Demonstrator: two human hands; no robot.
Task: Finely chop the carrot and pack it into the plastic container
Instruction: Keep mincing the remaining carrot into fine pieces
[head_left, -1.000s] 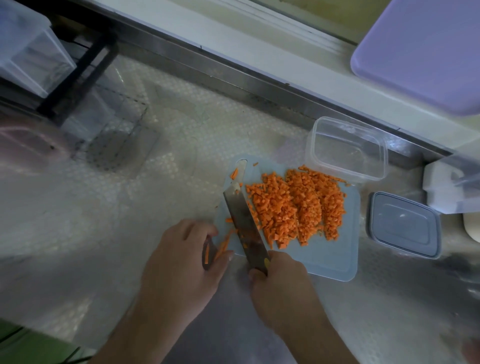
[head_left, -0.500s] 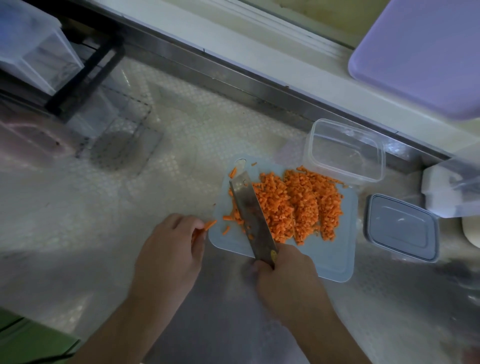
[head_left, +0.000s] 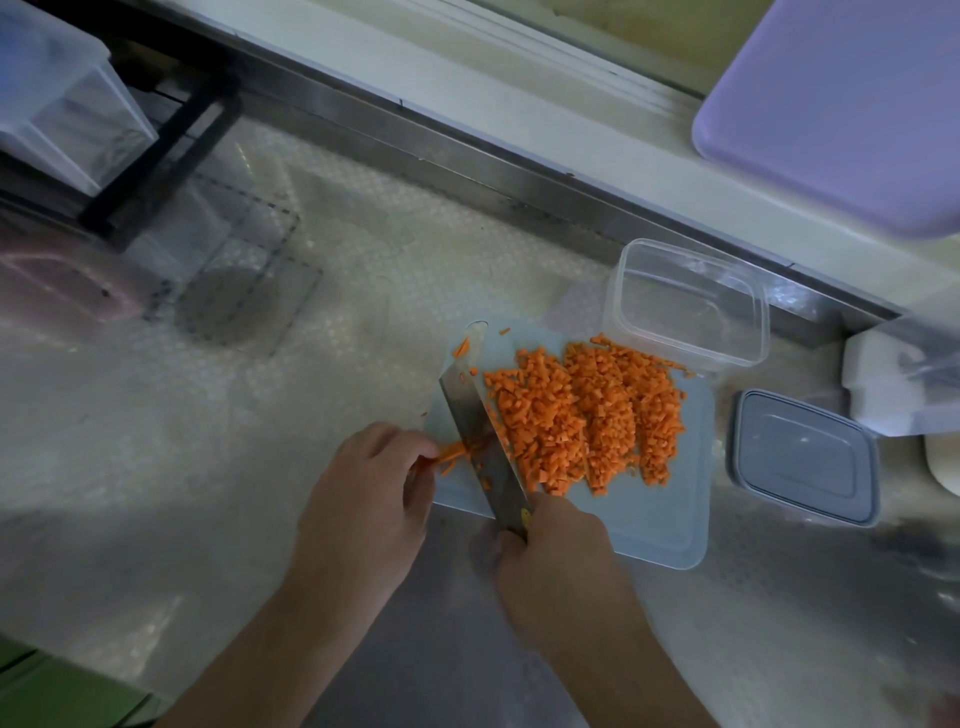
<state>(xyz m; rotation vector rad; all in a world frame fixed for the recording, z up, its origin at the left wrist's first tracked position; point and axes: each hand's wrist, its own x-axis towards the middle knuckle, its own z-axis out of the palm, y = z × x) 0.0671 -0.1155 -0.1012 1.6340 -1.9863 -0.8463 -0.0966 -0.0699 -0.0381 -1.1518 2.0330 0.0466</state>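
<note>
Nearest the camera, the right hand is curled round the handle of the knife, blade angled up-left across the near-left part of the cutting board. The left hand pinches a small bundle of carrot strips right against the blade, fingertips tucked close to the edge. Main risk: those fingers sit just beside the cutting edge, and the strips are short, so a slip or a hurried chop could nick a fingertip. The strips hang at the board's left rim, so pieces could roll off onto the counter. Further on, the pile of chopped carrot fills the board's middle, reaching toward its far edge. Beyond, touching the board's far corner, the plastic container stands open with nothing seen inside; light and clear, it could likely skid or tip when the carrot is scraped in. Its lid lies to the right of the board.
</note>
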